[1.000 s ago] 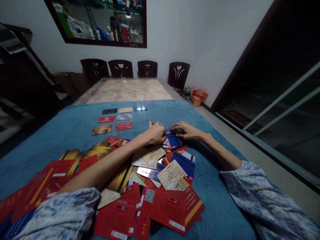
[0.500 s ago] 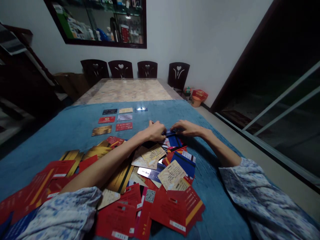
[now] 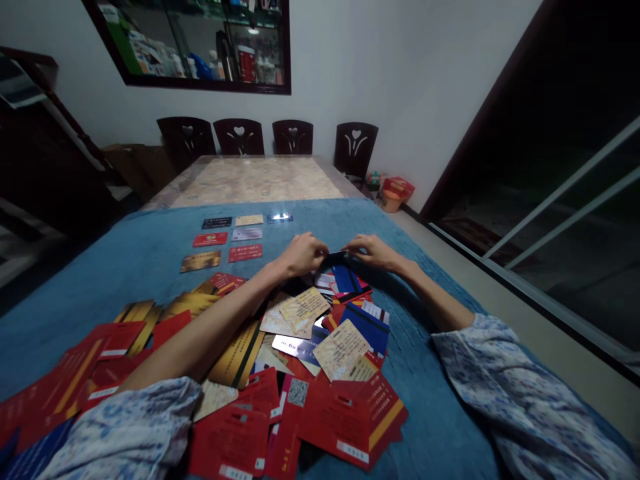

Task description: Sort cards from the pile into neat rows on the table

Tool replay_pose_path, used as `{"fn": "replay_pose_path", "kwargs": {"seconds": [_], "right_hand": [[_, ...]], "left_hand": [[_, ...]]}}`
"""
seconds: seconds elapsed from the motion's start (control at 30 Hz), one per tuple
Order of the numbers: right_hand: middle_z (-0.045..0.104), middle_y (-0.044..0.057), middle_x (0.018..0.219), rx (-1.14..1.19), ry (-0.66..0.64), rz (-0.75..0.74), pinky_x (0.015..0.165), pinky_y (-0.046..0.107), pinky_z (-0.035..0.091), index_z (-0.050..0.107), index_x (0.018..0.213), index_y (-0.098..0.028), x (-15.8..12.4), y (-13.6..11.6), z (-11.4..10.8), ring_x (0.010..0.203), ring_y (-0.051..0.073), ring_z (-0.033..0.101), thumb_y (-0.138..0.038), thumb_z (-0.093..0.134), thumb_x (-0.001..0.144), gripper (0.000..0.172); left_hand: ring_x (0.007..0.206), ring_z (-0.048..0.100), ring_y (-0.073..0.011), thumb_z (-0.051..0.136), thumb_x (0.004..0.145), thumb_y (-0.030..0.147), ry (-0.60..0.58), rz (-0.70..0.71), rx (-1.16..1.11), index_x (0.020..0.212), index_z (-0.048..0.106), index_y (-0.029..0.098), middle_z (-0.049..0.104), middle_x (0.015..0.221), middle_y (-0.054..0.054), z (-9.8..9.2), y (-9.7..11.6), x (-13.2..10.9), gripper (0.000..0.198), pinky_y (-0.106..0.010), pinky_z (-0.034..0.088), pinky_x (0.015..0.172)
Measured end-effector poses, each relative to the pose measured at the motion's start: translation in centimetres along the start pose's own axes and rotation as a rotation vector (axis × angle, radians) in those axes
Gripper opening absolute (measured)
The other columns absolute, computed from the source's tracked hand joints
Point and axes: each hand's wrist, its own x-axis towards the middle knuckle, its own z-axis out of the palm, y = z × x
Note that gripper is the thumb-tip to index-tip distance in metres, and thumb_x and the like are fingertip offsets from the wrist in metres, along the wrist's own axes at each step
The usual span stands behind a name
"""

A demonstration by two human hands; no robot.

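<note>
Between my two hands, a dark card [image 3: 337, 253] is held up nearly edge-on, just above the far end of a card pile. The fingers of my left hand [image 3: 303, 255] pinch its left end. At its right end, my right hand [image 3: 373, 252] grips it between thumb and fingers. Right below lie a blue card [image 3: 345, 280] and other overlapping cards. Nearer me the pile spreads out with cream cards [image 3: 341, 350], gold cards [image 3: 239, 355] and red card holders [image 3: 340, 420]. My left forearm crosses over part of the pile and hides some of it.
Beyond the pile, several cards lie in rows, among them a red card [image 3: 245, 253], a gold card [image 3: 200, 261] and a black card [image 3: 217, 223]. A blue cloth [image 3: 135, 267] covers the near table; its far marble top [image 3: 250, 177] is bare. Dark chairs [image 3: 239, 137] stand behind.
Both hands have risen slightly away from the pile, lifting the dark card off it. The blue card beneath shows more now. The rows of cards have not been rearranged.
</note>
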Motion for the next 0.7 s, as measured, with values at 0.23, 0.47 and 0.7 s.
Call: {"fn": "replay_pose_path", "kwargs": {"seconds": [0.23, 0.47, 0.7], "right_hand": [[0.074, 0.011, 0.096, -0.038, 0.138, 0.034, 0.079, 0.032, 0.049, 0.076, 0.117, -0.017, 0.1, 0.0, 1.6, 0.084, 0.022, 0.063, -0.026, 0.047, 0.097, 0.036], [0.074, 0.009, 0.096, -0.042, 0.264, 0.082, 0.075, 0.029, 0.047, 0.065, 0.124, -0.019, 0.1, 0.0, 3.3, 0.079, 0.020, 0.065, -0.024, 0.047, 0.097, 0.033], [0.074, 0.009, 0.098, -0.120, 0.287, 0.114, 0.077, 0.030, 0.048, 0.062, 0.133, -0.020, 0.3, 0.6, 4.6, 0.084, 0.022, 0.066, -0.021, 0.049, 0.095, 0.040]], "left_hand": [[0.100, 0.064, -0.0246, 0.054, 0.089, 0.012, 0.051, 0.002, 0.082, 0.117, 0.076, 0.019, 0.076, 0.099, -0.010, -0.1, 0.1, -0.4, 0.036, -0.039, 0.050, 0.092], [0.106, 0.063, -0.0272, 0.054, 0.088, 0.009, 0.055, -0.033, 0.130, 0.120, 0.072, 0.019, 0.077, 0.109, -0.011, 0.3, -0.1, -0.5, 0.038, -0.041, 0.050, 0.094], [0.108, 0.062, -0.0291, 0.055, 0.085, 0.007, 0.050, -0.122, 0.165, 0.130, 0.067, 0.020, 0.076, 0.116, -0.010, 1.0, -0.4, -0.7, 0.048, -0.042, 0.049, 0.095]]}}
